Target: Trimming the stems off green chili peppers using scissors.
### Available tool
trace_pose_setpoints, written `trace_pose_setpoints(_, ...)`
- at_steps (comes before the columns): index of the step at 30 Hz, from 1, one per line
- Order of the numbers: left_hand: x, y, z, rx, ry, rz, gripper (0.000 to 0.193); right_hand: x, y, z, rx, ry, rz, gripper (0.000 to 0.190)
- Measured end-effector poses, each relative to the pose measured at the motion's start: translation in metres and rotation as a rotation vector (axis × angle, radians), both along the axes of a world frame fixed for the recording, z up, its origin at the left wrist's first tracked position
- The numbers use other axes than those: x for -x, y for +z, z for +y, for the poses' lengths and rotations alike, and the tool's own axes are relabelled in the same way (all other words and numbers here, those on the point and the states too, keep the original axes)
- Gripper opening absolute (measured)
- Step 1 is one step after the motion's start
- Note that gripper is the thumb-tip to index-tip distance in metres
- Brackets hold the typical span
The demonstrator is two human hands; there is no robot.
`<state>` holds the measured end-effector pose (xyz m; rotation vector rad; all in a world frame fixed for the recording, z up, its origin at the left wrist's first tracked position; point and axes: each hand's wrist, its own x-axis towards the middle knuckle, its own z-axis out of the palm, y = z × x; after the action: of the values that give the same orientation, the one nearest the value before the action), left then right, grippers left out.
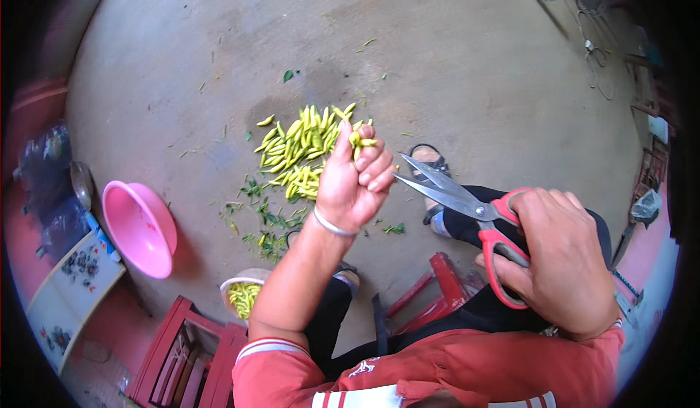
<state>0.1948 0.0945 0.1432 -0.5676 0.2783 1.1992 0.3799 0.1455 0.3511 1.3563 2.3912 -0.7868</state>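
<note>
My left hand [355, 181] holds a few yellow-green chili peppers [361, 143] between thumb and curled fingers. In my right hand [563, 260] is a pair of scissors [476, 208] with red handles; its blades are apart and point toward my left hand. Beneath and beyond my left hand, a heap of chili peppers [295, 145] lies on the concrete floor. Green leaves and stem bits [273, 219] are scattered on its near side. A pale bowl [227, 287] with cut peppers [244, 298] stands left of my left forearm, which hides part of it.
A pink plastic basin [145, 227] is tilted at the left, near a floral-patterned panel [76, 293]. A red wooden stool [219, 359] stands at lower left. Red wooden bars [448, 282] show between my legs. My sandaled foot [429, 159] rests beyond the scissors. Cables [590, 52] lie at upper right.
</note>
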Motion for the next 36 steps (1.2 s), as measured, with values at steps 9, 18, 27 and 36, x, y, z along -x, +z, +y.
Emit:
trace_pose_setpoints(9,-0.043,0.056,-0.001,0.111,-0.092,-0.081,0.035,-0.005,0.001,-0.002,-0.055,-0.013,-0.025,0.038)
trace_pose_setpoints(18,-0.058,0.065,-0.013,0.127,-0.178,-0.052,0.040,-0.009,0.000,-0.002,-0.050,0.008,-0.051,0.036)
trace_pose_setpoints(27,-0.057,0.070,-0.013,0.154,-0.199,-0.100,0.045,-0.006,-0.001,-0.001,-0.046,0.015,-0.065,0.034)
trace_pose_setpoints(36,-0.059,0.063,-0.016,0.196,-0.212,-0.111,0.042,-0.007,-0.004,-0.006,-0.034,0.050,-0.124,0.032)
